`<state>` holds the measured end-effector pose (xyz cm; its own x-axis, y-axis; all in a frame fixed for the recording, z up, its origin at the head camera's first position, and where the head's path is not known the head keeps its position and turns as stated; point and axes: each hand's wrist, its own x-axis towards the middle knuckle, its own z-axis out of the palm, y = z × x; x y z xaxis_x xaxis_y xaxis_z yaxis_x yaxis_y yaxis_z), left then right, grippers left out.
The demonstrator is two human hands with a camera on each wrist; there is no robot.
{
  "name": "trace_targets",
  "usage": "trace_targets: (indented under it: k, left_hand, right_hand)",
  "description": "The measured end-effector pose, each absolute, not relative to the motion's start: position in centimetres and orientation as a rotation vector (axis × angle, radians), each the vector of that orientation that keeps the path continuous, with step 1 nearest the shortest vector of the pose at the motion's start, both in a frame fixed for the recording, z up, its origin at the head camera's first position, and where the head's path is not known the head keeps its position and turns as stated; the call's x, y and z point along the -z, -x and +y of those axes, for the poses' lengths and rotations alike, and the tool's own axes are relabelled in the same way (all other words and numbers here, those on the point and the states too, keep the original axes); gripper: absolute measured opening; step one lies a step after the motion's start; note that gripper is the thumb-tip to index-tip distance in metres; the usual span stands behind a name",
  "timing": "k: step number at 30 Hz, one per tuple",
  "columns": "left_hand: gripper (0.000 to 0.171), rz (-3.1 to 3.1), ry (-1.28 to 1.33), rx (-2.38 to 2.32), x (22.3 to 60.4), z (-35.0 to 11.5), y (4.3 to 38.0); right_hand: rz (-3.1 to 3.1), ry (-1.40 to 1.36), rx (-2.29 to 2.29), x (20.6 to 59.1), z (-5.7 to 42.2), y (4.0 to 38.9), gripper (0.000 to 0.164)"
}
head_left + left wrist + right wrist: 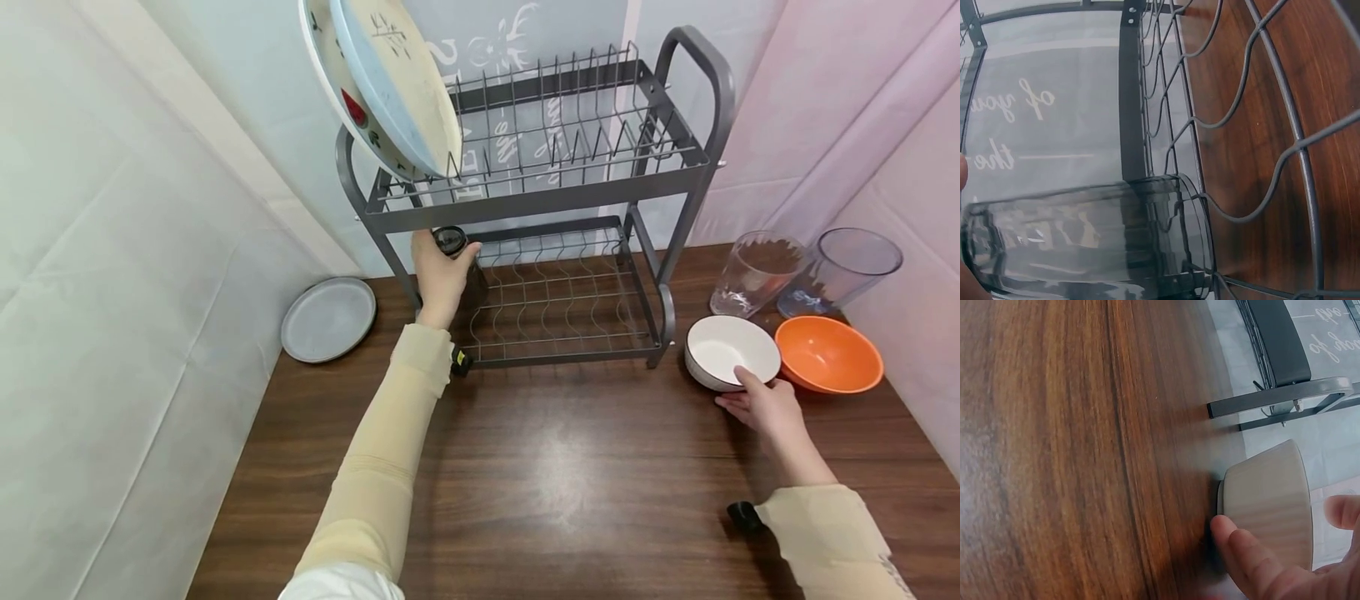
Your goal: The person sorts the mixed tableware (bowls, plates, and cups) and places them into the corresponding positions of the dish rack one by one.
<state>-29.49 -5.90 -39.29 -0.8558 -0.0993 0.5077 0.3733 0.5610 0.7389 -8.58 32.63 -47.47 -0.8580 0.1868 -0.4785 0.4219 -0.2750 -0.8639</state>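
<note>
My left hand (pixel 441 279) grips a dark, see-through drinking glass (pixel 476 290) at the left end of the lower tier of the dish rack (pixel 540 196). In the left wrist view the glass (pixel 1085 240) has its far end right at the wavy wires. Over on the right, my right hand (pixel 772 408) holds the near side of a white bowl (pixel 720 350), thumb at the rim and fingers low on the outer wall. The right wrist view has the bowl (pixel 1266 500) close over the wooden table, fingertips beside its foot.
Two large plates (pixel 408 83) stand in the upper tier's left end. A grey plate (pixel 328 320) lies left of the rack. An orange bowl (pixel 828 354) sits right of the white one, with a clear glass (pixel 753 271) and a bluish glass (pixel 847 267) behind.
</note>
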Motion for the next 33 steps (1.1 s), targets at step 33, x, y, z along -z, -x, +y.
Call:
trace_targets:
  k: [33]
  left_hand:
    - [0.072, -2.403, 0.370, 1.471, 41.7, -3.1, 20.4]
  right_hand:
    - [1.499, -0.856, 2.402, 48.0, 33.0, 8.9, 0.067]
